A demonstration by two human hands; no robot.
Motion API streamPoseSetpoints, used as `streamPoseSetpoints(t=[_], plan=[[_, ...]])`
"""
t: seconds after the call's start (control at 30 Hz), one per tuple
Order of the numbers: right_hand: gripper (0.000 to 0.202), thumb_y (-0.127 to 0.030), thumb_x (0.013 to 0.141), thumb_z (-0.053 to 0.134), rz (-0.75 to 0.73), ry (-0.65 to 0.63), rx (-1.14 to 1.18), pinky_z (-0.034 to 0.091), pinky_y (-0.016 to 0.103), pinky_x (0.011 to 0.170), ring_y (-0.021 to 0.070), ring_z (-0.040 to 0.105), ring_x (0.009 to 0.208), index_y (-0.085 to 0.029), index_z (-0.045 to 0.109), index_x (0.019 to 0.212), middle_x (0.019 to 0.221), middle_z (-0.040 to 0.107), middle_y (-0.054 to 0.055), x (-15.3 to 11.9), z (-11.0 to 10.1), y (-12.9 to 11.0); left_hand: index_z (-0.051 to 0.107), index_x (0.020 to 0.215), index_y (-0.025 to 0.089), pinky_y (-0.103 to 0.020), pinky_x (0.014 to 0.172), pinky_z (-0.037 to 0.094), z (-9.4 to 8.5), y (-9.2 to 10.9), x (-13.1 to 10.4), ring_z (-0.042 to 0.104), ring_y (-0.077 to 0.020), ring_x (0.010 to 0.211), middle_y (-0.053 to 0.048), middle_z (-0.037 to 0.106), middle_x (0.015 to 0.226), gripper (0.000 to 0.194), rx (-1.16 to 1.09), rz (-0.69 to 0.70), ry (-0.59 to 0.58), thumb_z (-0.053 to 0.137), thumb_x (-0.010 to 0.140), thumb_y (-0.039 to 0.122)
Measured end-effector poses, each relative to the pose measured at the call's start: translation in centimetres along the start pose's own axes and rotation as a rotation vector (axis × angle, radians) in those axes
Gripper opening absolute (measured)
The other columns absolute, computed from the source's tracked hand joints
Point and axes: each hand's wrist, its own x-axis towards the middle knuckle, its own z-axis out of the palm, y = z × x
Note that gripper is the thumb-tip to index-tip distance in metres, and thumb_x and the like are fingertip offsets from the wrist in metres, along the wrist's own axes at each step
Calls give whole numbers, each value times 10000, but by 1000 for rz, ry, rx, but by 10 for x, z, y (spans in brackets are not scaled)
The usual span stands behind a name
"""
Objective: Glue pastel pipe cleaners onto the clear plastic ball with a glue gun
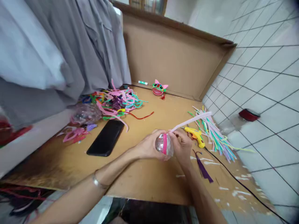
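Note:
Near the middle of the table, my left hand is wrapped round a clear plastic ball with a bright pink strip across it. At the ball's upper right edge, my right hand pinches a pale pink fuzzy stem, whose free length points up and right. Just beyond my right hand lies a yellow glue gun with a black cord. A purple tassel rests to the right of my right wrist.
A black phone lies left, near a tangled pile of colored stems and a clear plastic piece. More stems lie right. A small decorated animal head and a marker are by the cardboard wall. Gray cloth hangs left.

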Motion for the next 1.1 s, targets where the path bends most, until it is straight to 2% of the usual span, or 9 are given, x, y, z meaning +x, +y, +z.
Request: streamPoseSetpoints(t=[0.13, 0.3, 0.47, 0.57, 0.7, 0.87, 0.93, 1.0, 1.1], plan=[[103, -248, 886, 608, -29, -22, -14, 519, 284, 719, 158, 652, 759, -225, 688, 825, 793, 722, 7, 3, -2, 2, 521, 1288, 193, -430, 1015, 479, -2, -2, -1, 596, -287, 1125, -86, 599, 1263, 885, -29, -19, 27, 870, 476, 243], [119, -267, 884, 587, -65, -169, -80, 528, 320, 776, 182, 671, 805, -225, 697, 862, 848, 738, 31, 12, -3, 2, 518, 1275, 188, -441, 1010, 479, -3, -9, 0, 599, -293, 1120, -88, 606, 1253, 864, -58, -11, 36, 866, 487, 253], [185, -244, 889, 537, -108, -241, -159, 512, 298, 725, 177, 667, 745, -229, 711, 829, 783, 731, 29, 21, -3, 3, 523, 1279, 187, -450, 1023, 469, -5, -10, 1, 593, -298, 1130, -88, 601, 1261, 864, -67, -6, 29, 864, 489, 267], [216, -218, 888, 512, -157, -245, -185, 505, 298, 709, 173, 667, 725, -229, 721, 832, 778, 734, 29, 22, 0, 4, 517, 1285, 174, -459, 1045, 452, -7, -9, 1, 580, -309, 1155, -105, 593, 1281, 884, -97, -20, 34, 865, 478, 269], [158, -260, 889, 570, -108, -166, -114, 528, 313, 769, 180, 687, 783, -221, 713, 833, 820, 748, 38, 20, 8, 7, 517, 1270, 180, -451, 1041, 454, -9, -9, 1, 582, -302, 1155, -97, 604, 1269, 836, -129, -38, 29, 837, 503, 270], [199, -342, 905, 578, -85, -178, -97, 528, 334, 864, 186, 677, 932, -232, 700, 1018, 986, 745, 47, 18, 4, 18, 519, 1233, 175, -412, 936, 512, -10, -9, 1, 625, -274, 1036, -81, 626, 1184, 789, -110, -83, 65, 822, 516, 309], [238, -358, 909, 573, -61, -140, -205, 505, 351, 912, 197, 654, 999, -225, 681, 1074, 1055, 729, 60, 19, -5, 27, 506, 1231, 174, -395, 896, 525, -11, -10, 1, 634, -257, 989, -75, 633, 1144, 772, -111, -107, 67, 812, 537, 321], [252, -341, 914, 553, 9, -65, -409, 470, 378, 952, 222, 623, 1044, -199, 668, 1088, 1088, 711, 86, 22, -18, 37, 493, 1242, 179, -393, 890, 525, -11, -12, 1, 635, -253, 981, -68, 642, 1119, 792, -107, -127, 89, 821, 539, 338], [314, -278, 900, 536, 222, -5, -828, 420, 438, 975, 288, 565, 1130, -147, 622, 1172, 1177, 661, 146, 27, -35, 52, 494, 1240, 177, -401, 899, 520, -11, -16, 2, 629, -258, 994, -77, 634, 1136, 796, -104, -127, 111, 833, 544, 363]])
